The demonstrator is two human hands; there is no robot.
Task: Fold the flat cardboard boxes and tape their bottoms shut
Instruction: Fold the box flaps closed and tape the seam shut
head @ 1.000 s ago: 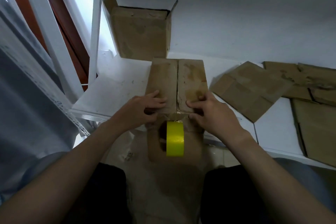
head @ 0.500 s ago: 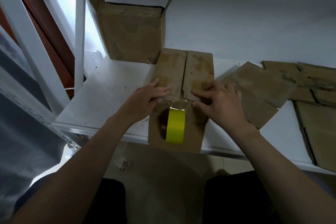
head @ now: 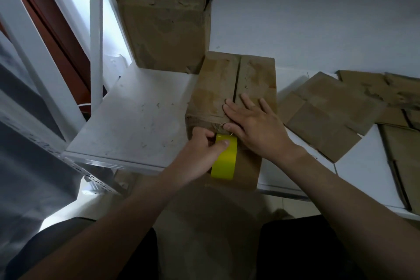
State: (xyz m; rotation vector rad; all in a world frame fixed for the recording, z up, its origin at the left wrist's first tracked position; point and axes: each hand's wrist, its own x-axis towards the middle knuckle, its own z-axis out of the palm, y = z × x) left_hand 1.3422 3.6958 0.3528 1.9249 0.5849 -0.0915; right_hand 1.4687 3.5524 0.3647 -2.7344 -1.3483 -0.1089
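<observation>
Head view: at the near edge of the box [head: 218,88] the tape roll [head: 223,161] is gripped by the left hand [head: 200,154]; the flaps [head: 256,75] are pressed by the flat right hand [head: 254,127]. If the flaps spread, the seam could be missed.

free: tabletop [head: 136,120] left of folded box [head: 216,88] | blocked: upright box [head: 166,34] behind, flat cardboard [head: 329,116] right, post [head: 96,41] far left

View: single, head-worn, wide-angle.
Position: above the forearms, over the lap.
Facing: forward and steeply down, onto the near edge of the white table [head: 136,125].
Nearness: close, within reach of the box [head: 213,88], tape roll [head: 223,163], left hand [head: 197,154] and right hand [head: 256,127] at centre.
Edges: flat cardboard [head: 329,116] at right.
</observation>
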